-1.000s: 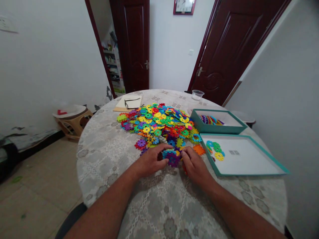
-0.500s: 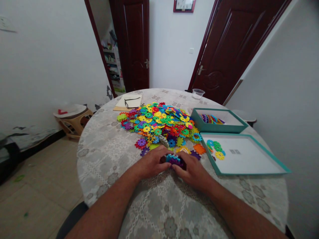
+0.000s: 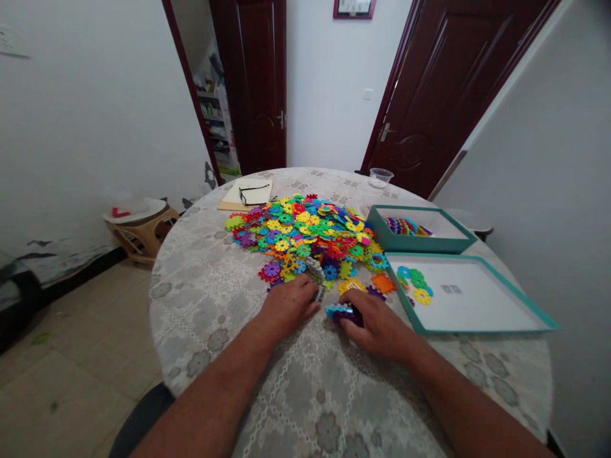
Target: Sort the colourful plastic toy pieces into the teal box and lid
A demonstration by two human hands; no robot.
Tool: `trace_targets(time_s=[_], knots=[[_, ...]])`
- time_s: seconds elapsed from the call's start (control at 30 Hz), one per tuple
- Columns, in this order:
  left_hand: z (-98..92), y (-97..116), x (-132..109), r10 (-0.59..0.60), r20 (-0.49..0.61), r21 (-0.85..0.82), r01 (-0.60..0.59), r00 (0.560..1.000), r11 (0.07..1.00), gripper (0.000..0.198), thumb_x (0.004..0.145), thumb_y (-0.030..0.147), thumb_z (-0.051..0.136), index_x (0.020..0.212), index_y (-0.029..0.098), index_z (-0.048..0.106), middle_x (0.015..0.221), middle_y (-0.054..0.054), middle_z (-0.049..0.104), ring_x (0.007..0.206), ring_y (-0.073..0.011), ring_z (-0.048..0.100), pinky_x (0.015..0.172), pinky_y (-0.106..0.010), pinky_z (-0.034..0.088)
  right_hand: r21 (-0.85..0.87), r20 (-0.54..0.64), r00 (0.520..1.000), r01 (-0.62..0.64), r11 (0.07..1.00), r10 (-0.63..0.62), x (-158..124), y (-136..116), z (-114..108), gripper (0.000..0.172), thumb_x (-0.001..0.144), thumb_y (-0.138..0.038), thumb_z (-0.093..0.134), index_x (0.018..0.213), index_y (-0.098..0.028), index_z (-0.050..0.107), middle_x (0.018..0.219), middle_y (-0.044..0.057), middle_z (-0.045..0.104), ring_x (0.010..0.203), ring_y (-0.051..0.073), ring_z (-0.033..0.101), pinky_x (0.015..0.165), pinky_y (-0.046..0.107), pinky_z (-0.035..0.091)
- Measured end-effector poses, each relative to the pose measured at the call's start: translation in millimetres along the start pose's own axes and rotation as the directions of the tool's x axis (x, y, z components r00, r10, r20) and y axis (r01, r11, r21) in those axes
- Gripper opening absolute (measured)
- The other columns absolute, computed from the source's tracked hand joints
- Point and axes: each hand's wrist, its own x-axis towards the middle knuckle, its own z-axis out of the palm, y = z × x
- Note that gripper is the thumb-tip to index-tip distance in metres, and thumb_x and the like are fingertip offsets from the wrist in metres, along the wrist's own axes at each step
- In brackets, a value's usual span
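My right hand [image 3: 377, 321] grips a small stack of blue and purple gear-shaped plastic pieces [image 3: 340, 312], just above or on the tablecloth. To its left, my left hand [image 3: 292, 304] is closed at the near end of a grey curved toothed strip [image 3: 315, 270], its fingertips partly hiding that end. Beyond both hands spreads a large pile of colourful interlocking plastic discs [image 3: 300, 229]. An orange square piece [image 3: 383, 282] and a yellow one [image 3: 352, 285] lie at the pile's front edge, near my right hand.
A green-rimmed box lid [image 3: 477, 312] with a few discs stands at the right. Behind it is a green box [image 3: 410, 243] holding a row of coloured pieces. Glasses [image 3: 252, 193] rest on paper at the back left; a clear plastic bowl [image 3: 380, 178] is at the back right.
My hands have come apart. The blue and purple stack, formerly between both hands, is now in my right hand alone. My left hand has moved slightly left, to the grey strip.
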Motion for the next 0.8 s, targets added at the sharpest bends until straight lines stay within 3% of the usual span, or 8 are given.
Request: trace_targets(time_s=[0.2, 0.33, 0.43, 0.53, 0.67, 0.8], knots=[[4.1, 6.1, 3.6, -0.020, -0.049, 0.004, 0.020, 0.999, 1.000, 0.020, 0.099, 0.030, 0.054, 0.108, 0.022, 0.070, 0.106, -0.010, 0.066, 0.089, -0.0231, 0.066, 0.076, -0.033, 0.052, 0.024, 0.005, 1.000, 0.022, 0.999, -0.022, -0.6, -0.6, 3.2, 0.016, 0.088, -0.020, 0.059, 0.104, -0.022, 0.061, 0.095, 0.005, 0.066, 0.085, 0.020, 0.060, 0.076, 0.031, 0.043], [1.4, 3.0, 3.3, 0.005, -0.222, -0.158, -0.041, 0.975, 0.987, 0.027, 0.104, 0.027, 0.043, 0.106, 0.018, 0.068, 0.101, -0.011, 0.068, 0.094, -0.0224, 0.065, 0.086, -0.034, 0.050, 0.071, -0.036, 0.997, 0.071, 0.995, -0.068, -0.5, 0.4, 4.4, 0.017, 0.089, -0.017, 0.058, 0.106, -0.022, 0.059, 0.099, 0.005, 0.065, 0.090, 0.021, 0.060, 0.080, 0.032, 0.046], [-5.9, 2.7, 3.2, -0.018, -0.292, -0.300, -0.074, 0.956, 0.951, 0.027, 0.104, 0.027, 0.042, 0.105, 0.018, 0.068, 0.097, -0.008, 0.070, 0.093, -0.0210, 0.065, 0.087, -0.033, 0.048, 0.115, -0.125, 0.985, 0.131, 0.985, -0.117, -0.1, 1.7, 5.9, 0.025, 0.087, -0.015, 0.060, 0.111, -0.023, 0.059, 0.117, 0.010, 0.064, 0.110, 0.024, 0.060, 0.096, 0.037, 0.047], [-12.7, 6.6, 3.5, -0.046, -0.219, -0.418, -0.051, 0.975, 0.907, 0.022, 0.101, 0.028, 0.047, 0.101, 0.020, 0.067, 0.089, -0.004, 0.070, 0.084, -0.0187, 0.065, 0.079, -0.030, 0.047, 0.135, -0.180, 0.975, 0.158, 0.978, -0.132, 0.2, 2.5, 6.5, 0.026, 0.087, -0.014, 0.061, 0.112, -0.024, 0.060, 0.133, 0.012, 0.058, 0.126, 0.026, 0.055, 0.106, 0.042, 0.044], [-15.1, 10.6, 3.3, -0.049, -0.105, -0.562, -0.018, 0.993, 0.827, 0.016, 0.097, 0.028, 0.052, 0.099, 0.021, 0.066, 0.084, 0.000, 0.071, 0.077, -0.0168, 0.064, 0.072, -0.028, 0.045, 0.139, -0.241, 0.963, 0.156, 0.978, -0.119, 0.9, 2.7, 5.6, 0.027, 0.087, -0.014, 0.062, 0.112, -0.023, 0.061, 0.139, 0.013, 0.055, 0.132, 0.027, 0.052, 0.109, 0.043, 0.043], [-12.9, 8.4, 3.5, -0.031, -0.045, -0.702, -0.010, 0.999, 0.713, 0.014, 0.097, 0.029, 0.053, 0.101, 0.020, 0.063, 0.085, -0.001, 0.070, 0.078, -0.0167, 0.064, 0.073, -0.027, 0.047, 0.168, -0.250, 0.963, 0.146, 0.975, -0.101, 1.4, 4.1, 7.8, 0.034, 0.085, -0.014, 0.063, 0.118, -0.023, 0.060, 0.125, 0.010, 0.063, 0.117, 0.024, 0.060, 0.103, 0.039, 0.047]])
